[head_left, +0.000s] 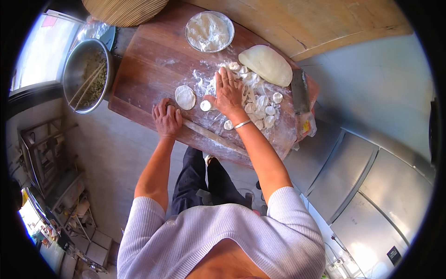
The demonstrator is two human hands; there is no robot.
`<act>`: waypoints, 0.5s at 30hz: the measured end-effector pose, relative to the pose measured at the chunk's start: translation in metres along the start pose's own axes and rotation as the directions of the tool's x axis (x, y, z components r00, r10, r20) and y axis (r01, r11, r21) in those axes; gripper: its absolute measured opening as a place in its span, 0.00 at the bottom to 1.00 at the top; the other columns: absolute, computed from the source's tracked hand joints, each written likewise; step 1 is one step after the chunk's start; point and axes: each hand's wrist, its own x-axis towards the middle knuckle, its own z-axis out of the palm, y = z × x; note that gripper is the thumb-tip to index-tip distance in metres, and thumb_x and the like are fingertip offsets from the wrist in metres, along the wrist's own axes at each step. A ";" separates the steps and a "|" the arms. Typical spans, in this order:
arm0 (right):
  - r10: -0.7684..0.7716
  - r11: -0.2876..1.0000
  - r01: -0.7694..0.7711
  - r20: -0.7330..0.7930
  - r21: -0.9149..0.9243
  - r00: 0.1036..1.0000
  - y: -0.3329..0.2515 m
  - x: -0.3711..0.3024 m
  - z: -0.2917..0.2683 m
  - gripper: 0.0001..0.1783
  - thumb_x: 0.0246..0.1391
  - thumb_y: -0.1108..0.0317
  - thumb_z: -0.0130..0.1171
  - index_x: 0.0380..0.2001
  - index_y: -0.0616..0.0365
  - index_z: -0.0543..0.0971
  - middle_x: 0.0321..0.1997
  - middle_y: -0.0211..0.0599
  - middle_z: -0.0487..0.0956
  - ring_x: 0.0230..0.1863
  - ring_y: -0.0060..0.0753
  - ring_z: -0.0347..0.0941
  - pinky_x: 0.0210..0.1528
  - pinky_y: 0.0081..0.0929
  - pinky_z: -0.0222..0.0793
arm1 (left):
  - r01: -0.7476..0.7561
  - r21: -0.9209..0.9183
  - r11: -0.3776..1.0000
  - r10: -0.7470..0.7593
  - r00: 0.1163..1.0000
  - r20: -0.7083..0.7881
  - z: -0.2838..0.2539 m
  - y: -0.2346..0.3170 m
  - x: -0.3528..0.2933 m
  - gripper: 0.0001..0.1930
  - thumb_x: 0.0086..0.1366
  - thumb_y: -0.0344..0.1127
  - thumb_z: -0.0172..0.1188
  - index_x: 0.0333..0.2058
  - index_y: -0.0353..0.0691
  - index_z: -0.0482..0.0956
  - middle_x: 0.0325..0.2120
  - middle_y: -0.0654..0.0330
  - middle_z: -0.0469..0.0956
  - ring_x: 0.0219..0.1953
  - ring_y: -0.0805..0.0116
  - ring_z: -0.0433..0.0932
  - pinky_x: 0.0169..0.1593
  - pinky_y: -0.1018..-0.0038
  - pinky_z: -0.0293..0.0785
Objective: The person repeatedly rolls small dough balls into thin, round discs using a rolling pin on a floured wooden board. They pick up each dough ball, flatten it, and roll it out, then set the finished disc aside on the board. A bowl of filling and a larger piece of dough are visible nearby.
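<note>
My left hand (167,120) is at the near edge of the wooden board (148,51), fingers curled over the left end of a floury rolling pin (213,136). The pin slants down to the right and passes under my right forearm. My right hand (228,93) lies on the floured board with its fingers stretched out. Its thumb is beside a small round dough piece (206,106). Between my hands, a flat dough wrapper (185,97) lies on the board. Several floury dough pieces (262,101) are scattered right of my right hand, some partly hidden by it.
A bowl of flour (209,31) stands at the board's far side. A large dough lump (265,65) lies at the far right, near a cleaver (300,93). Left of the board is a metal bowl (67,74) of green filling with chopsticks (88,84). A woven lid (125,10) sits behind.
</note>
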 end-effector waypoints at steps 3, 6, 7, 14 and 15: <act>-0.006 0.999 0.008 0.028 -0.050 1.000 -0.007 -0.003 0.002 0.58 0.48 0.24 0.54 0.70 0.58 0.62 0.77 0.46 0.57 0.77 0.50 0.50 0.68 0.66 0.49 | 0.001 0.025 1.000 -0.001 1.000 -0.001 -0.001 0.002 -0.006 0.08 0.61 0.38 0.59 0.34 0.40 0.76 0.56 0.54 0.72 0.58 0.49 0.69 0.65 0.53 0.59; 0.035 0.995 -0.049 0.149 0.089 0.988 -0.010 0.010 -0.013 0.58 0.49 0.23 0.53 0.70 0.58 0.62 0.77 0.46 0.57 0.78 0.49 0.50 0.68 0.67 0.49 | 0.014 0.024 1.000 -0.014 1.000 -0.005 0.003 -0.005 -0.007 0.09 0.61 0.39 0.60 0.34 0.41 0.77 0.56 0.55 0.72 0.58 0.50 0.68 0.66 0.51 0.58; 0.027 0.990 -0.049 0.168 0.132 0.985 -0.008 0.010 -0.015 0.59 0.49 0.22 0.52 0.71 0.58 0.61 0.77 0.46 0.58 0.78 0.48 0.48 0.68 0.70 0.49 | 0.020 0.019 1.000 -0.020 1.000 0.003 0.003 -0.005 -0.007 0.09 0.61 0.40 0.60 0.35 0.41 0.77 0.55 0.56 0.71 0.59 0.50 0.68 0.66 0.50 0.58; 0.043 0.997 -0.041 0.029 -0.062 0.999 -0.009 0.010 0.001 0.58 0.50 0.25 0.55 0.70 0.61 0.61 0.78 0.48 0.55 0.78 0.48 0.49 0.67 0.64 0.51 | -0.010 0.029 1.000 0.010 1.000 0.004 0.003 -0.003 -0.003 0.09 0.61 0.40 0.59 0.35 0.41 0.77 0.55 0.56 0.72 0.59 0.49 0.68 0.66 0.51 0.58; 0.094 0.995 -0.092 0.062 -0.037 0.994 -0.018 0.012 0.005 0.59 0.51 0.24 0.54 0.70 0.64 0.60 0.78 0.52 0.54 0.79 0.49 0.47 0.66 0.65 0.53 | -0.008 0.040 0.999 0.008 1.000 0.002 0.002 -0.003 -0.001 0.09 0.61 0.40 0.59 0.35 0.41 0.77 0.55 0.56 0.72 0.58 0.49 0.68 0.66 0.51 0.58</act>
